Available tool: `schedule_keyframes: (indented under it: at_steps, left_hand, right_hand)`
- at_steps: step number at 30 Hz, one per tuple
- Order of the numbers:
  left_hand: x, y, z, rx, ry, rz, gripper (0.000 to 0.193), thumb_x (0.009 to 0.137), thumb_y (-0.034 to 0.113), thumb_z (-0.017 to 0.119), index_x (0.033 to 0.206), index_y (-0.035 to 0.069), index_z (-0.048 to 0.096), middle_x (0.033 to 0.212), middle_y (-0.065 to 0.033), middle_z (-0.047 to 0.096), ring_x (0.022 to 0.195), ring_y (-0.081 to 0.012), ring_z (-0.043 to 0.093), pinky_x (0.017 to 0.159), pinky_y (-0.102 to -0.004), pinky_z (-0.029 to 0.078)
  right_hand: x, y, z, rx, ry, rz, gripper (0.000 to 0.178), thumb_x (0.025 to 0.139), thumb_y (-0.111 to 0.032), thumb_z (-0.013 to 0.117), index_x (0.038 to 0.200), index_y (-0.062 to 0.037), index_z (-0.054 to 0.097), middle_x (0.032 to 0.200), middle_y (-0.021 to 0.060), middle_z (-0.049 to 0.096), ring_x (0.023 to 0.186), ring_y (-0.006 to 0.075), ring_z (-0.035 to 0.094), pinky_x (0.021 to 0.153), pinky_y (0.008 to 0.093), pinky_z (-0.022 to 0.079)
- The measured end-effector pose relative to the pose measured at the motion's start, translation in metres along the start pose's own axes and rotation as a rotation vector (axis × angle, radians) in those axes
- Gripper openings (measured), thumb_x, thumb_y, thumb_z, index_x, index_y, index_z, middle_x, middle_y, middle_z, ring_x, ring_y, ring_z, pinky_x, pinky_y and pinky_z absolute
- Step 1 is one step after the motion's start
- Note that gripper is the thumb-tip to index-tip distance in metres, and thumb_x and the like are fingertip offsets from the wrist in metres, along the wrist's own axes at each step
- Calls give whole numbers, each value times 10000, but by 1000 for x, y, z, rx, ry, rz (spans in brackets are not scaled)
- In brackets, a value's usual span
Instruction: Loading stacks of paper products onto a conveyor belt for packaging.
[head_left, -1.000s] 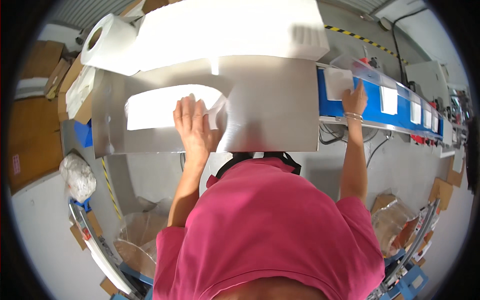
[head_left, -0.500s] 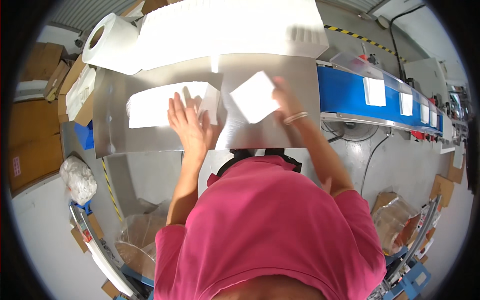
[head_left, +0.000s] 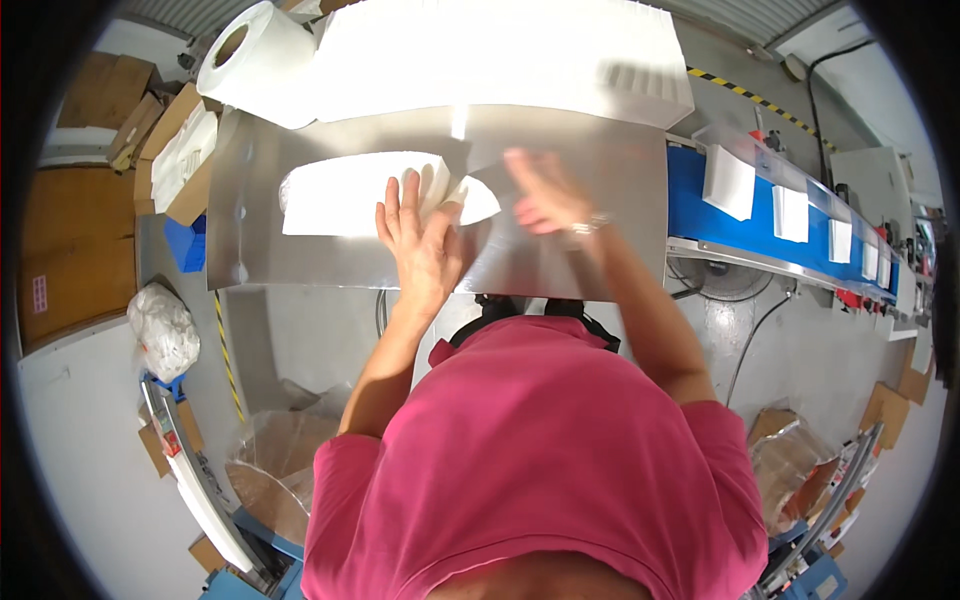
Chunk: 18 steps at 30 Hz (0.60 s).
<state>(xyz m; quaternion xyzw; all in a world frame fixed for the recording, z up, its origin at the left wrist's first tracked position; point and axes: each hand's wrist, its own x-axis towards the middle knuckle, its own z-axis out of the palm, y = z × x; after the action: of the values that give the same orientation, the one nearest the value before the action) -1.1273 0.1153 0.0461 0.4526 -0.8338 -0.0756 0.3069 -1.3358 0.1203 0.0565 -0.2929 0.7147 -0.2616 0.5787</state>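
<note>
A row of white folded paper sheets (head_left: 335,205), which look like napkins or tissues, lies on the metal table in front of me. My left hand (head_left: 425,245) rests on its right end with fingers stretched over the top. Beside the thumb, a few end sheets (head_left: 478,202) fan out to the right, away from the row. My right hand (head_left: 550,198) hovers over the bare metal to the right of them, blurred by motion, fingers apart, nothing visible in it. To its right, a white folded stack (head_left: 730,183) stands on the blue conveyor belt (head_left: 685,200).
Several more white stacks (head_left: 790,214) line the belt behind a clear guard. A long white pile (head_left: 480,60) and a big white roll (head_left: 258,65) take up the table's far side. An open carton (head_left: 188,165) of white sheets stands left of the metal table (head_left: 250,265).
My right hand has let go of a white folded stack, now no longer in it, and one more stack stands at the belt's near end. The end sheets by my left thumb have spread rightward.
</note>
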Motion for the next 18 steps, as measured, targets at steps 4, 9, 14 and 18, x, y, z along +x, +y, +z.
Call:
schedule_keyframes:
  at_steps: [4, 9, 14, 18]
  left_hand:
    - [9, 13, -10, 40, -72, 30, 118, 757, 166, 670, 839, 98, 621, 1451, -212, 300, 1360, -442, 198, 1066, -605, 106]
    - [16, -20, -6, 80, 61, -77, 378, 783, 97, 639, 1134, 5, 531, 1422, -242, 312, 1328, -455, 236, 1047, -589, 203]
    - [9, -33, -13, 103, 4, -116, 411, 819, 2, 584, 1226, 43, 548, 1377, -244, 387, 1300, -436, 308, 1043, -506, 295]
    - [6, -27, -10, 104, 38, -72, 421, 783, -19, 606, 1193, 77, 590, 1385, -202, 403, 1305, -427, 314, 1053, -511, 280]
  right_hand:
    - [20, -11, 39, 255, -144, -29, 796, 751, -222, 619, 1409, -3, 229, 1117, 143, 515, 987, 236, 560, 606, 329, 552]
    - [100, 120, -62, -629, 326, -452, 277, 773, -84, 536, 1044, -33, 551, 1062, 91, 573, 911, 201, 570, 844, 402, 484]
    - [58, 158, -208, -1088, 918, -181, 291, 754, -160, 574, 1028, -63, 592, 928, 117, 643, 907, 241, 616, 940, 445, 389]
    - [22, 111, -184, -849, 1288, -524, 663, 737, -253, 610, 1341, -50, 426, 1195, 226, 560, 1043, 398, 553, 902, 464, 434]
